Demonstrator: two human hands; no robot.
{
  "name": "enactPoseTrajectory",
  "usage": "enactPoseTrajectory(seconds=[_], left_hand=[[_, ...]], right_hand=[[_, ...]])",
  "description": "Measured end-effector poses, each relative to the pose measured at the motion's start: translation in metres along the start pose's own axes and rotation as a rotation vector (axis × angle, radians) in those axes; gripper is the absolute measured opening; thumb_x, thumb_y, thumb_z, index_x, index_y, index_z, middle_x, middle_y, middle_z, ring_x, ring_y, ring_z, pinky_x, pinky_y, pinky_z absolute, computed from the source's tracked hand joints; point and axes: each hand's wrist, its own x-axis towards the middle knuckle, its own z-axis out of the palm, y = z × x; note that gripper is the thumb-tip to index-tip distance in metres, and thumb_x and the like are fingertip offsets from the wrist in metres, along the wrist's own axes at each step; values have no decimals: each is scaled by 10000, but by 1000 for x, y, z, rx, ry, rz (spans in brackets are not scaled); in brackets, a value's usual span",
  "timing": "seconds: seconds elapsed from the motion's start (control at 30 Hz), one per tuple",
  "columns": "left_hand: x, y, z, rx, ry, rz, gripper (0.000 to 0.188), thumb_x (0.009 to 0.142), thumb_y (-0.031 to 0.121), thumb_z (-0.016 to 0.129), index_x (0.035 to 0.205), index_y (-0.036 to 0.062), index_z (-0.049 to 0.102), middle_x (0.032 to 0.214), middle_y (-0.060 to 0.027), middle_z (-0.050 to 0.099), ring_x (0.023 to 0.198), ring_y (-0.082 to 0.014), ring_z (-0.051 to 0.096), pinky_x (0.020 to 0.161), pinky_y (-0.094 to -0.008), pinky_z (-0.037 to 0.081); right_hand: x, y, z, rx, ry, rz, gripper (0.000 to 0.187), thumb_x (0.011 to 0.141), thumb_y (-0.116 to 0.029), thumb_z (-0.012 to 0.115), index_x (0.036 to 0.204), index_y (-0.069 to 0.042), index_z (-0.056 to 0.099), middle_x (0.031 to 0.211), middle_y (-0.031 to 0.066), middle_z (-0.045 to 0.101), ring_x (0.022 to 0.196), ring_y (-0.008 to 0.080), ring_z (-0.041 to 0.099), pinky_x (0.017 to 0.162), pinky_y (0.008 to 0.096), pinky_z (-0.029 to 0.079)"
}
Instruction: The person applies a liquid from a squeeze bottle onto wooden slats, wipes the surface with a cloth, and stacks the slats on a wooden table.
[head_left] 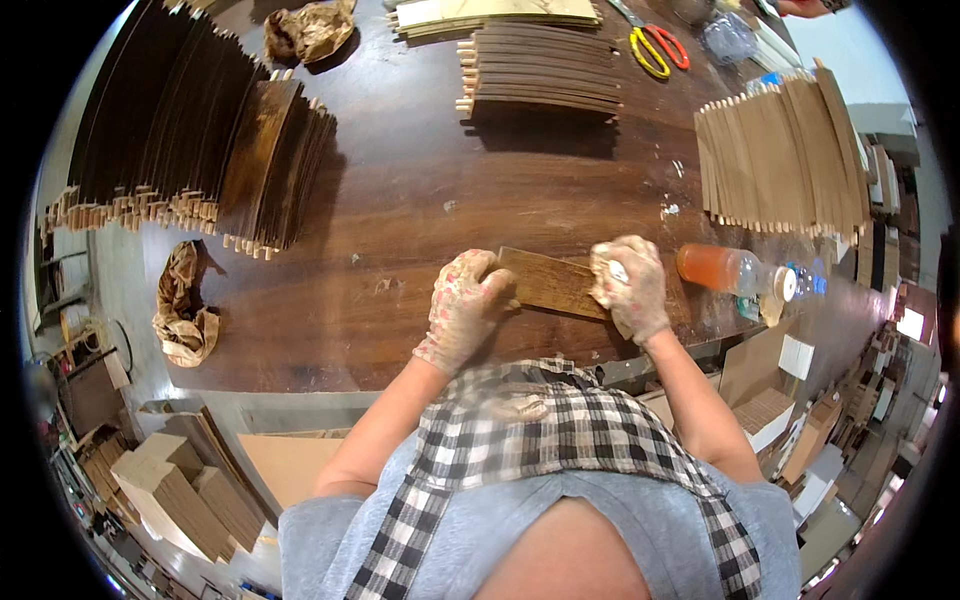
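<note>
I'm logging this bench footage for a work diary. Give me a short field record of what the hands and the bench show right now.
left hand: gloved, gripping the left end of the wooden panel
right hand: gloved, pressing a pale cloth onto the panel's right end
surface: dark wooden table
nearby: plastic bottle lying right of the hands; yellow and red scissors at far edge
stock: stacks of wooden slats left, centre and right

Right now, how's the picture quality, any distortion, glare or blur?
Head view: strong fisheye bend, table edges curve toward a black rim; soft glare on the dark tabletop; gloved left hand, right hand and wooden piece fairly sharp; corners smeared and dim.
</note>
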Motion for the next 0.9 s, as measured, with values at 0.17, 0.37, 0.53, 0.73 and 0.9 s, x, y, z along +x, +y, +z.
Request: enactPoseTrajectory(seconds=[0.17, 0.37, 0.53, 0.73, 0.9], left_hand=[[1, -5, 7, -9, 17, 80, 382, 652, 164, 856, 970, 64, 668, 1009, -138, 649, 959, -367, 636, 834, -474, 519], [-1, -6, 5, 42, -1, 75, 368, 653, 164, 852, 959, 76, 668, 1024, -120, 637, 980, -355, 626, 830, -481, 512], [-3, -8, 9, 39, 19, 85, 348, 649, 152, 856, 947, 95, 686, 1042, -100, 636, 1019, -336, 618, 876, -471, 503], [-2, -11, 10, 87, 13, 150, 433, 646, 163, 875, 1021, 71, 680, 1049, -126, 646, 989, -374, 615, 863, -482, 511], [-1, -12, 7, 107, -29, 48, 546, 626, 176, 913, 1106, 83, 670, 1162, -122, 624, 1093, -365, 582, 941, -480, 484]], right_hand=[[41, -88, 46, -53, 23, -212, 306, 795, -227, 742, 1072, -103, 708, 1195, 96, 656, 1122, 288, 595, 958, 429, 503], [-24, 4, 25, 18, 268, -36, 298, 743, -187, 783, 1027, -152, 701, 1109, 65, 657, 1067, 265, 599, 962, 439, 488], [-34, 27, -4, -7, 421, 1, 229, 746, -211, 767, 948, -134, 694, 1021, 83, 651, 997, 281, 593, 932, 426, 475], [-7, -37, 45, 86, 301, -57, 203, 759, -245, 740, 947, -178, 703, 1142, 49, 630, 1076, 265, 568, 940, 452, 469], [-64, 47, 14, -60, 397, 43, 231, 794, -192, 755, 1000, -104, 702, 1150, 116, 677, 1131, 301, 585, 973, 445, 445]])
